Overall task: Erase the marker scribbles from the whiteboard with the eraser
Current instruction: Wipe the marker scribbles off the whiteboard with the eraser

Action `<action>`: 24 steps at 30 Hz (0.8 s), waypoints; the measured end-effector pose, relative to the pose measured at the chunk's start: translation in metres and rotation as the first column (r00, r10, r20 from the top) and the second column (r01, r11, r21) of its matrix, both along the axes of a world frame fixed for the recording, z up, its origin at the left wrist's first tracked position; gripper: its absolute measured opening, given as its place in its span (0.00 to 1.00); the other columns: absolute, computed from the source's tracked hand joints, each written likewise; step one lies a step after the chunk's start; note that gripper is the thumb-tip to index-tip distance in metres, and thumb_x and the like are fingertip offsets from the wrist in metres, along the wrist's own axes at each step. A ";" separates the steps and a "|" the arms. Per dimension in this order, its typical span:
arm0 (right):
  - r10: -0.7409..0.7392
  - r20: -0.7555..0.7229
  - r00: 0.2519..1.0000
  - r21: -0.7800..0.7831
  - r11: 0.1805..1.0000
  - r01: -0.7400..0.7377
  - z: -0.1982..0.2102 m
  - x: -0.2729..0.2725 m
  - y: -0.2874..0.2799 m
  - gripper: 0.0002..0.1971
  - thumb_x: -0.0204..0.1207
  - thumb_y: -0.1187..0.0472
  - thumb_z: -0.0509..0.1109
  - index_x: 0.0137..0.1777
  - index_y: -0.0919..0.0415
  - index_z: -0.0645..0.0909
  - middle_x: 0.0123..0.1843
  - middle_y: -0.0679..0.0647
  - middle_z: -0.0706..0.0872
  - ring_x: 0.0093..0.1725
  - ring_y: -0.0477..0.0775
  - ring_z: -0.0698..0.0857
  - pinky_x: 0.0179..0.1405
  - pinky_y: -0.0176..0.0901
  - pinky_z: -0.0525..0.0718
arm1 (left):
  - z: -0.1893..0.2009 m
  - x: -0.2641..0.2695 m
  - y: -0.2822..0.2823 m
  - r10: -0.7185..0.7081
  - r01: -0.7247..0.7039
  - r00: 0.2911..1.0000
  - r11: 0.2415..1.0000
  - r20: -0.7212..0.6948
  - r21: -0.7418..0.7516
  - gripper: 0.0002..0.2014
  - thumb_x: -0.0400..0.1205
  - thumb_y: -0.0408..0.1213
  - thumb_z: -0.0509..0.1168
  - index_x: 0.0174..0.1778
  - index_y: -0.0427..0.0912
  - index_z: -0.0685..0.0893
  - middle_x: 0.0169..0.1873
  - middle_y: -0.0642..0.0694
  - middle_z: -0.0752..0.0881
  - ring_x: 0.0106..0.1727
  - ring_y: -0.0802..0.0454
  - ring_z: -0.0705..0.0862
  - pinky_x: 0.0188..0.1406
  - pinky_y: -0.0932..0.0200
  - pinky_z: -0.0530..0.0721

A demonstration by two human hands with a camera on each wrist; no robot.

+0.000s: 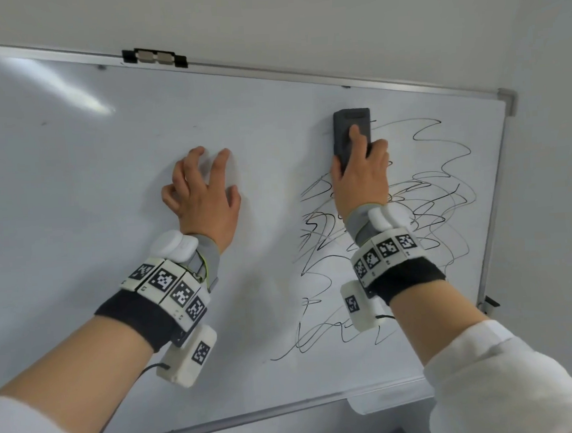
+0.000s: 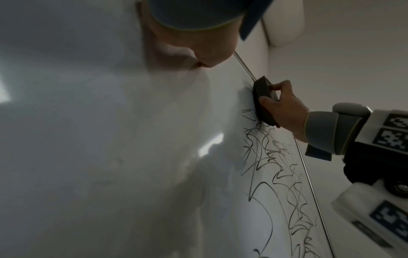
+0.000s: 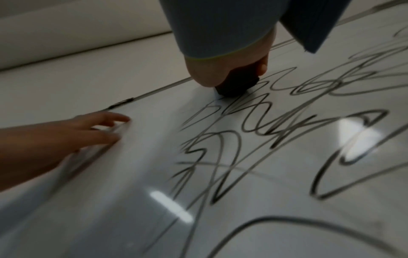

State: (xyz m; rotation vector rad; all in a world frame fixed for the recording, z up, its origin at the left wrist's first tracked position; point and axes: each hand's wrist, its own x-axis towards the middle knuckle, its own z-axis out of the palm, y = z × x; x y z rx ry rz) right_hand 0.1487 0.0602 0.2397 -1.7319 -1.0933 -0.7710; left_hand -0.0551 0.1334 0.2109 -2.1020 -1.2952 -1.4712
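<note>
A dark grey eraser (image 1: 351,130) lies flat against the whiteboard (image 1: 107,160) near the upper left of the black marker scribbles (image 1: 411,208). My right hand (image 1: 359,171) grips the eraser, fingers wrapped along its sides and one finger on top. The left wrist view shows the eraser (image 2: 262,103) pressed on the board by that right hand (image 2: 284,108). My left hand (image 1: 202,188) rests on a bare part of the board to the left, fingers spread and bent, fingertips touching. In the right wrist view the eraser (image 3: 237,85) sits at the scribbles (image 3: 253,132), and the left hand (image 3: 88,129) lies on the board.
The board's metal frame (image 1: 497,186) runs down the right side, with a black and silver clip (image 1: 154,57) on the top edge. A white marker tray (image 1: 389,397) hangs at the bottom edge. A white wall surrounds the board.
</note>
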 end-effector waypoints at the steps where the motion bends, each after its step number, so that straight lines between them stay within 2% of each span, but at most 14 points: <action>1: 0.025 0.030 0.999 -0.009 1.000 -0.025 -0.003 -0.008 0.001 0.26 0.80 0.57 0.64 0.77 0.60 0.66 0.62 0.68 0.71 0.59 0.67 0.73 0.49 0.57 0.80 | 0.000 0.002 0.000 0.007 -0.007 1.000 1.000 0.004 0.000 0.25 0.78 0.39 0.61 0.73 0.51 0.69 0.75 0.40 0.63 0.74 0.37 0.59 0.62 0.38 0.60; 4: 0.121 0.136 0.983 -0.030 0.993 -0.118 -0.016 -0.028 0.006 0.25 0.76 0.59 0.69 0.72 0.62 0.72 0.56 0.70 0.75 0.51 0.69 0.76 0.37 0.56 0.83 | 0.002 0.007 -0.002 0.020 -0.019 1.000 1.000 0.022 -0.004 0.25 0.77 0.39 0.62 0.72 0.49 0.70 0.74 0.38 0.64 0.74 0.36 0.60 0.62 0.39 0.60; 6: 0.125 0.182 0.975 -0.028 0.992 -0.122 -0.018 -0.030 0.006 0.25 0.73 0.60 0.72 0.70 0.62 0.75 0.52 0.70 0.77 0.47 0.69 0.78 0.31 0.54 0.83 | 0.003 0.005 -0.002 0.023 -0.023 0.999 1.000 0.025 -0.004 0.25 0.77 0.40 0.62 0.72 0.49 0.70 0.74 0.39 0.64 0.74 0.36 0.60 0.61 0.39 0.60; 8: 0.099 0.202 0.974 -0.001 0.995 -0.101 -0.016 -0.020 0.004 0.24 0.74 0.59 0.71 0.70 0.62 0.74 0.53 0.70 0.76 0.47 0.69 0.77 0.33 0.56 0.84 | 0.004 0.003 -0.003 0.017 -0.017 1.000 1.000 0.015 -0.013 0.25 0.78 0.41 0.62 0.72 0.50 0.69 0.75 0.40 0.63 0.74 0.37 0.60 0.62 0.39 0.60; 11: 0.033 0.055 0.998 -0.005 0.999 -0.032 -0.012 0.001 -0.002 0.26 0.79 0.57 0.65 0.76 0.59 0.67 0.60 0.68 0.72 0.57 0.67 0.73 0.46 0.57 0.81 | 0.004 0.000 -0.004 0.011 -0.011 1.000 0.999 0.002 -0.033 0.25 0.78 0.42 0.62 0.72 0.51 0.69 0.75 0.41 0.62 0.74 0.38 0.59 0.62 0.40 0.60; 13: -0.003 0.009 1.000 0.003 1.000 0.003 -0.015 0.004 -0.001 0.26 0.80 0.56 0.63 0.78 0.58 0.65 0.63 0.67 0.70 0.59 0.66 0.72 0.47 0.57 0.81 | 0.005 0.001 -0.004 0.018 -0.018 1.000 0.999 0.003 -0.036 0.24 0.78 0.42 0.61 0.72 0.52 0.68 0.75 0.41 0.62 0.74 0.38 0.58 0.62 0.40 0.59; 16: 0.081 0.113 0.990 0.041 0.995 -0.086 -0.030 -0.016 0.003 0.25 0.77 0.57 0.65 0.73 0.62 0.70 0.56 0.70 0.74 0.51 0.70 0.76 0.43 0.58 0.83 | 0.006 0.002 -0.004 0.032 -0.032 0.999 0.999 0.013 -0.033 0.24 0.79 0.41 0.60 0.71 0.56 0.69 0.75 0.40 0.61 0.74 0.37 0.57 0.63 0.40 0.59; 19: 0.141 0.212 0.967 0.043 0.987 -0.154 -0.046 -0.031 0.005 0.23 0.75 0.53 0.60 0.69 0.59 0.70 0.49 0.67 0.77 0.45 0.67 0.79 0.33 0.52 0.84 | 0.005 0.002 -0.004 0.030 -0.029 0.999 0.999 0.024 -0.040 0.22 0.79 0.41 0.60 0.70 0.59 0.70 0.75 0.40 0.60 0.74 0.36 0.56 0.65 0.40 0.57; 22: 0.108 0.286 0.952 0.049 0.991 -0.127 -0.042 -0.019 0.002 0.22 0.75 0.52 0.59 0.68 0.57 0.67 0.49 0.67 0.78 0.42 0.66 0.79 0.36 0.53 0.85 | 0.005 0.000 -0.004 0.025 -0.024 1.000 0.999 0.014 -0.032 0.22 0.80 0.42 0.60 0.70 0.59 0.70 0.75 0.40 0.60 0.74 0.37 0.56 0.65 0.39 0.57; 24: 0.069 0.227 0.971 0.087 0.992 -0.091 -0.034 -0.003 0.002 0.23 0.75 0.55 0.62 0.69 0.59 0.68 0.50 0.69 0.77 0.43 0.68 0.78 0.40 0.58 0.85 | 0.004 0.000 -0.004 0.014 -0.014 1.000 0.999 0.006 -0.032 0.22 0.80 0.42 0.60 0.71 0.60 0.69 0.75 0.40 0.60 0.74 0.37 0.56 0.65 0.39 0.57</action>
